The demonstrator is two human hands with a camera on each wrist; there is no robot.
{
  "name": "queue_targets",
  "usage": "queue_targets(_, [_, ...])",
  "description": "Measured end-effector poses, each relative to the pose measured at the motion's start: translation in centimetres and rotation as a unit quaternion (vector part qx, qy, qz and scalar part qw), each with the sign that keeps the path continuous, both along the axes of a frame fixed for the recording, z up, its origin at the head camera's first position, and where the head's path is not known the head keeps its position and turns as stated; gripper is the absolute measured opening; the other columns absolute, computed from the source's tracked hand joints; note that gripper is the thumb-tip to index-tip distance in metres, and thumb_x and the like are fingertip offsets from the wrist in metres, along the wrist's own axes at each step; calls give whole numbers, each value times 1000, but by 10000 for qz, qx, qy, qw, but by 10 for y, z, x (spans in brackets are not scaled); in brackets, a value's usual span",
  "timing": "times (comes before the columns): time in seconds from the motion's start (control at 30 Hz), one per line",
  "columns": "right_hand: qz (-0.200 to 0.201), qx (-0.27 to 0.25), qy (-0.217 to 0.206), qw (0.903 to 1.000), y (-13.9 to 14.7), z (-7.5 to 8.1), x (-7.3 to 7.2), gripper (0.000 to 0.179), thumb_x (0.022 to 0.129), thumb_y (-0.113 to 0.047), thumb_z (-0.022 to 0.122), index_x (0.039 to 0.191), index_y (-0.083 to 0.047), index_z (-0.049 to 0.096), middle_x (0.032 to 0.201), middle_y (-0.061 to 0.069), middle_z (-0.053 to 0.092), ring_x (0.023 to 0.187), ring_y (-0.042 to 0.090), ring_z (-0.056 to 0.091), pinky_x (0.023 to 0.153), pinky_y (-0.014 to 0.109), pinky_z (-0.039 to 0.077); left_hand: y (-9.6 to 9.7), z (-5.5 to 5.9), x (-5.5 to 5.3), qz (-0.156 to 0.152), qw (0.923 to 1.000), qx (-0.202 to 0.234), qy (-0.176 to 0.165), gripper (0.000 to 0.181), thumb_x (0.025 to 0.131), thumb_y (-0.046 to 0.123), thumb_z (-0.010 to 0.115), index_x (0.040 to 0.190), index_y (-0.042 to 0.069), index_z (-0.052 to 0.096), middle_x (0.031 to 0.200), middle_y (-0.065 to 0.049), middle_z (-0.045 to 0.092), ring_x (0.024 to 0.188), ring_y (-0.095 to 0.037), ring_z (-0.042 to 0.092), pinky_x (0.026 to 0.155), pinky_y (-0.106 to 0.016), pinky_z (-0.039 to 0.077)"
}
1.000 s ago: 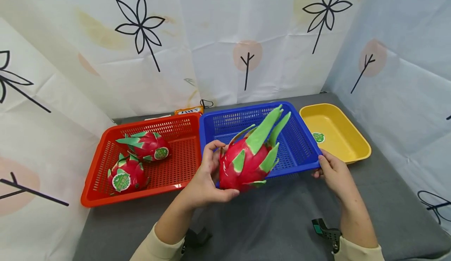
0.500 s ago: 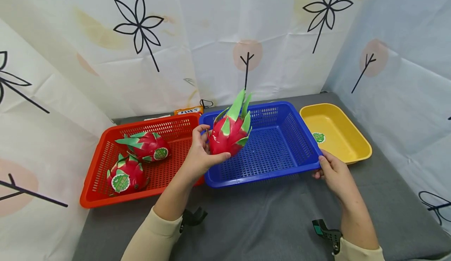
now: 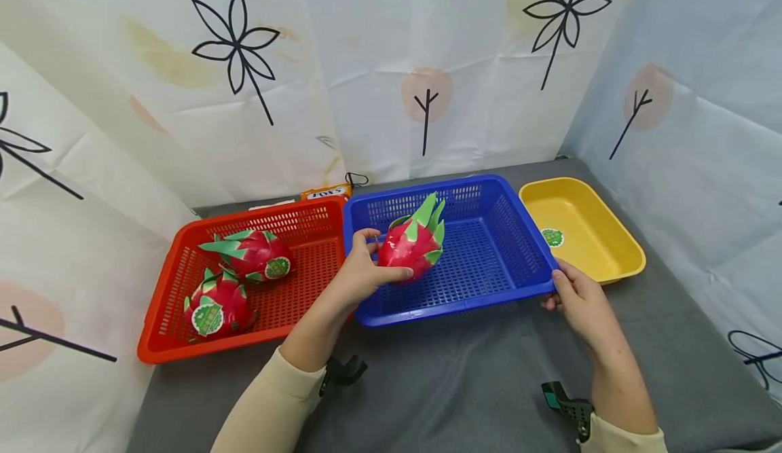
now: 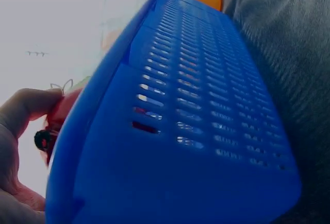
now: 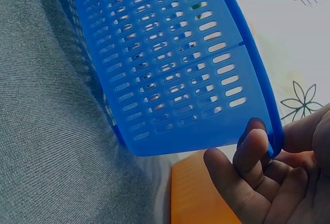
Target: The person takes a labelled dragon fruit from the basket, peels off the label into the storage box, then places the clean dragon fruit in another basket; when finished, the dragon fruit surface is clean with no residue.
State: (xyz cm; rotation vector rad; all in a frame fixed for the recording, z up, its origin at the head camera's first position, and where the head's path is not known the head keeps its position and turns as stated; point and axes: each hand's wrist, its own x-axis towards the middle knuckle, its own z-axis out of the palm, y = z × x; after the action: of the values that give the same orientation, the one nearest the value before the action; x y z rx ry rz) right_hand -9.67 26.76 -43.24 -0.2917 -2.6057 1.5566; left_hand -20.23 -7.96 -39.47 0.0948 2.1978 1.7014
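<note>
My left hand [image 3: 360, 273] grips a dragon fruit [image 3: 412, 246], pink-red with green leaf tips pointing up and away, at the left side of the blue basket [image 3: 464, 303]. In the left wrist view the basket's perforated wall hides most of the fruit. At the basket's front right corner my right hand [image 3: 580, 300] pinches the rim, thumb on top and fingers below, as the right wrist view [image 5: 273, 167] confirms. Two more dragon fruits lie in the red basket [image 3: 244, 351]: one with long leaves [image 3: 259, 256] behind, another [image 3: 220, 307] with a round green sticker in front.
A yellow tray [image 3: 586, 236] with a green sticker stands right of the blue basket. Behind the red basket lies an orange packet [image 3: 324, 193]. Grey cloth [image 3: 458, 385] covers the table, and patterned curtains [image 3: 379, 66] enclose its back and sides.
The left hand carried the dragon fruit away and to the left over the blue basket, then lowered it into the basket's left part. The right hand stays at the rim.
</note>
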Motion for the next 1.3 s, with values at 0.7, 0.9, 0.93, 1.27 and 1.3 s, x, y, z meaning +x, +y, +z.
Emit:
queue_targets(0.7, [155, -88, 233, 9996, 4, 2, -4, 48, 113, -16, 33, 149, 16, 35, 89, 21, 60, 68, 17, 59, 64, 27, 56, 29, -17, -41, -318, 9928, -1110, -333, 93, 79, 15, 87, 149, 9, 26, 143, -22, 43, 131, -40, 45, 109, -54, 42])
queue_targets(0.9, [171, -118, 207, 9996, 2, 2, -3, 50, 113, -18, 33, 150, 16, 34, 91, 23, 59, 69, 16, 59, 65, 24, 56, 30, -17, -42, -360, 9873, -1514, -318, 95, 87, 15, 78, 160, 4, 17, 152, -23, 39, 136, -41, 42, 113, -55, 37])
queue_targets(0.93, [161, -133, 198, 9996, 2, 2, -3, 50, 113, -18, 33, 150, 16, 34, 91, 23, 59, 68, 16, 59, 65, 24, 56, 30, -17, -42, -373, 9865, -1571, -282, 95, 89, 15, 77, 160, 3, 16, 153, -24, 38, 137, -41, 41, 114, -55, 36])
queue_targets(1.27, [66, -73, 160, 9998, 1, 0, 0, 51, 113, -21, 32, 150, 15, 36, 90, 23, 59, 69, 16, 60, 65, 25, 56, 32, -23, -36, -169, 9645, -2392, 1109, 86, 96, 15, 70, 161, -2, 17, 154, -31, 32, 140, -45, 39, 118, -54, 30])
queue_targets(1.3, [53, -35, 154, 9999, 1, 0, 1, 51, 113, -22, 33, 150, 14, 36, 89, 23, 59, 69, 17, 60, 65, 25, 56, 33, -22, -35, -127, 9628, -2404, 1227, 86, 95, 13, 71, 160, -3, 17, 154, -31, 32, 141, -45, 38, 118, -54, 29])
